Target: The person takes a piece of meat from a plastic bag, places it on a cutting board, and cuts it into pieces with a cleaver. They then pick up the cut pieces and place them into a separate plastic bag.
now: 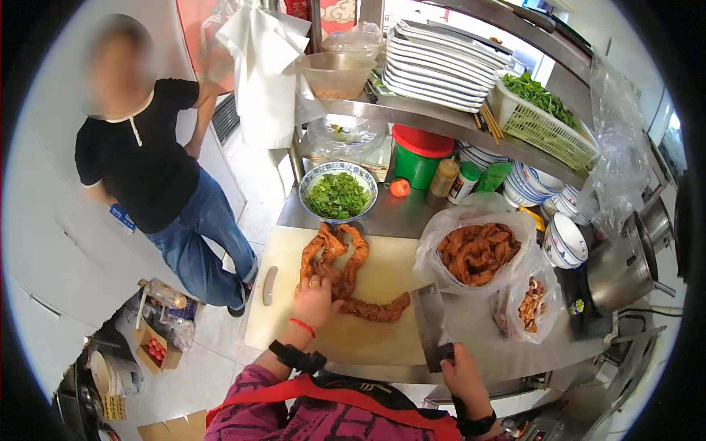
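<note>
- Head view: a long piece of browned meat (375, 311) lies on the cutting board (397, 257), looped near the far left corner, its free end stretching towards the right edge.
- Head view: the left hand (313, 300) rests on the meat, fingers laid over it rather than clenched; the right hand (463, 373) is closed round the handle of the cleaver (432, 323), whose blade overlaps the board's right edge, beside the free end.
- Head view: the step in hand looks like steadying and lining up the meat, with the blade at the ready. A cut from here would call for a firm hold, tucked fingertips and the blade square across the strip.
- Head view: bagged brown meat (478, 253) sits beyond the board's right edge, a bowl (373, 204) of chopped greens (337, 195) just past its far edge.
</note>
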Available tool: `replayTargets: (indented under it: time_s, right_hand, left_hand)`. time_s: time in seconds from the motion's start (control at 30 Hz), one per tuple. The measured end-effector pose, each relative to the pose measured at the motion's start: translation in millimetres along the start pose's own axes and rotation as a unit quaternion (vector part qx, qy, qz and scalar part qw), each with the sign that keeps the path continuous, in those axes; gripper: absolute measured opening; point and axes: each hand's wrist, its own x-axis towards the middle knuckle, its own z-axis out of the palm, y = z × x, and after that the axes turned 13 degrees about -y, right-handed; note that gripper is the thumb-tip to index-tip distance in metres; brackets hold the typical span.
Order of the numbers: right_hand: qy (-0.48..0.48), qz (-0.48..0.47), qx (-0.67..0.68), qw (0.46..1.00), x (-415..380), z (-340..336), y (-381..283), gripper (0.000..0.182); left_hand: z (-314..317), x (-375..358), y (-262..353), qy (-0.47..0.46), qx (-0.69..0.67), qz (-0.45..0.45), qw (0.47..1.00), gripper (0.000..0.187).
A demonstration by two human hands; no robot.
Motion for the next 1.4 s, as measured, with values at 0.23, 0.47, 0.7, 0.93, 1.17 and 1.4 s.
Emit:
replayTargets:
  time_s: [0.23, 0.47, 0.7, 0.93, 1.17, 1.4]
  right_hand:
    - [0.009, -0.011, -0.027, 1.000, -1, 13, -4, 0.026]
    - [0.040, 0.028, 0.014, 0.999, -12, 5, -9, 0.024]
    - [0.028, 0.045, -0.010, 0.999, -15, 13, -9, 0.023]
    - [0.015, 0.025, -0.029, 0.999, 5, 6, -33, 0.024]
    - [0.026, -0.026, -0.053, 0.998, 29, 1, -42, 0.025]
    - [-0.024, -0.037, -0.159, 0.986, 43, 1, -61, 0.019]
  left_hand:
    - [-16, 44, -10, -0.130, -0.203, 0.024, 0.970, 0.016]
    - [19, 121, 13, 0.039, -0.587, 0.027, 0.808, 0.025]
    - [32, 13, -3, -0.261, -0.266, 0.230, 0.899, 0.039]
    - [24, -15, -6, -0.227, -0.161, 0.233, 0.932, 0.039]
    - [62, 3, 70, -0.217, -0.254, 0.238, 0.912, 0.031]
    - [80, -6, 52, -0.140, -0.289, 0.359, 0.876, 0.020]
